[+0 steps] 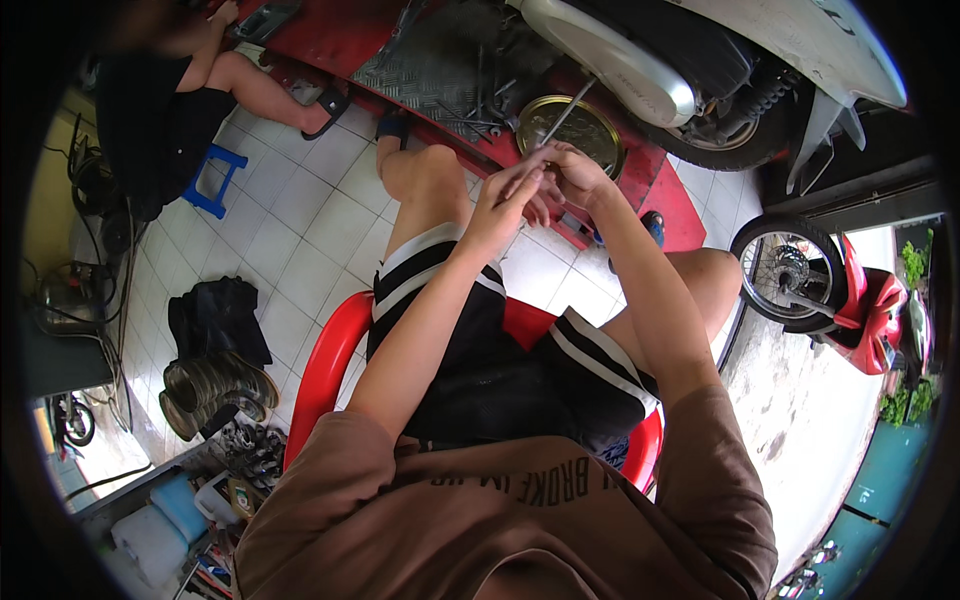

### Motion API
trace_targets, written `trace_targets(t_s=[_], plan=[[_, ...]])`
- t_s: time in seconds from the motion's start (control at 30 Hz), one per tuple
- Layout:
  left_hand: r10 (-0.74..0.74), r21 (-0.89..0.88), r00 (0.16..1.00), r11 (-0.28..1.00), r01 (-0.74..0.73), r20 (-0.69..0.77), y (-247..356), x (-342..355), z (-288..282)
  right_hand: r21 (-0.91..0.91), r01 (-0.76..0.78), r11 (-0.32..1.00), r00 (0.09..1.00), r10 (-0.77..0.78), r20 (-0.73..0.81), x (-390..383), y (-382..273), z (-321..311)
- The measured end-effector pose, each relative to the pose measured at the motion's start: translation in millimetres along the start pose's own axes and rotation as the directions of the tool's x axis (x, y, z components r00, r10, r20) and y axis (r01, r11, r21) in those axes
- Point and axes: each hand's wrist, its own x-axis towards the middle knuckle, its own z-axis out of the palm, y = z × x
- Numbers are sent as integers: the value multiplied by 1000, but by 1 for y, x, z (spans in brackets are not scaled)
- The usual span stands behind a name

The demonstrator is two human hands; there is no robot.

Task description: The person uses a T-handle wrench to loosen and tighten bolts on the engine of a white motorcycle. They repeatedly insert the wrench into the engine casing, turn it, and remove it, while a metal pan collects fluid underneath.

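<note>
My left hand (pixel 506 198) and my right hand (pixel 578 176) meet in front of my knees, both closed, with fingers overlapping. A thin metal rod (pixel 567 112) rises from between them, slanting away to the upper right. Its lower end is hidden in my fingers, so I cannot tell what kind of tool or part it is. Just beyond my hands, a round gold-rimmed tray (pixel 528 112) rests on the red work platform (pixel 665 205). Above the tray, the light-coloured engine cover (pixel 610 62) belongs to a scooter standing on the platform.
Several wrenches and small tools lie on the metal tread plate (pixel 420 82). At the left, another person (pixel 150 110) sits near a blue stool (pixel 215 180). Black boots (pixel 215 385) stand on the tiled floor. A red motorbike (pixel 870 310) is at the right. I sit on a red chair (pixel 325 365).
</note>
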Motion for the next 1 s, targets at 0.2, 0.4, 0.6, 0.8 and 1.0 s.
trace_targets(t_s=[0.2, 0.4, 0.6, 0.8, 1.0], plan=[[-381, -103, 891, 925, 367, -246, -4, -13, 7, 90, 76, 993, 994, -83, 75, 0, -11, 1], [193, 226, 944, 965, -134, -266, 6, -15, 25, 55, 106, 993, 994, -107, 28, -1, -7, -4], [-139, 92, 990, 986, 140, -25, 7, -17, 11, 113, 101, 988, 995, -101, -4, -1, -4, -8], [-174, 11, 930, 982, 188, -325, -3, -9, -2, 76, 145, 987, 988, -141, -55, 1, -6, -6], [-12, 46, 990, 999, 5, 143, 8, -16, 14, 147, 161, 976, 986, -153, -67, -2, -12, -5]])
